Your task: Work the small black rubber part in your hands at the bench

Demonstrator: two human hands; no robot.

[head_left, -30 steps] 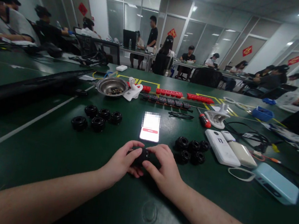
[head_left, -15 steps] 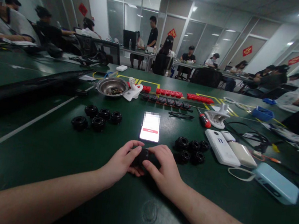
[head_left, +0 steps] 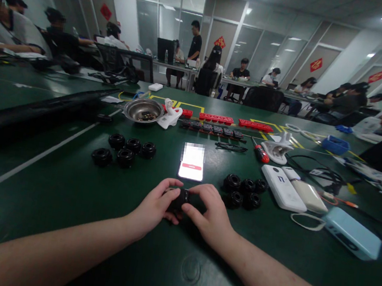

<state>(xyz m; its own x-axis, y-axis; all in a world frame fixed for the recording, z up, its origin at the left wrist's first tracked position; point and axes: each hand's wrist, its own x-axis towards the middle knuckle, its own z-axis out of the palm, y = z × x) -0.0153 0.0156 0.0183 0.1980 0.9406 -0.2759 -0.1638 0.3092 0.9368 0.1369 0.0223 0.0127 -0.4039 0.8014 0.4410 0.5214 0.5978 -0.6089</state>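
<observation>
My left hand (head_left: 155,206) and my right hand (head_left: 210,214) meet at the middle of the green table (head_left: 66,183), both with fingers curled round one small black round part (head_left: 179,199) held between them just above the tabletop. A lit phone (head_left: 192,163) lies flat just beyond my fingers. Several black ring-shaped parts (head_left: 125,149) sit in a group to the left. A similar group of black parts (head_left: 245,190) lies to the right of my right hand.
A metal bowl (head_left: 143,109), a white clamp (head_left: 171,115), red strips (head_left: 216,117), a red-handled screwdriver (head_left: 260,152) and white and blue power banks (head_left: 284,188) lie further back and right. A long black case (head_left: 36,111) lies at left. Several people sit at desks behind.
My hands and the black part have shifted very slightly away from me; the fingers have turned a little round the part. A person's arm at far right has moved.
</observation>
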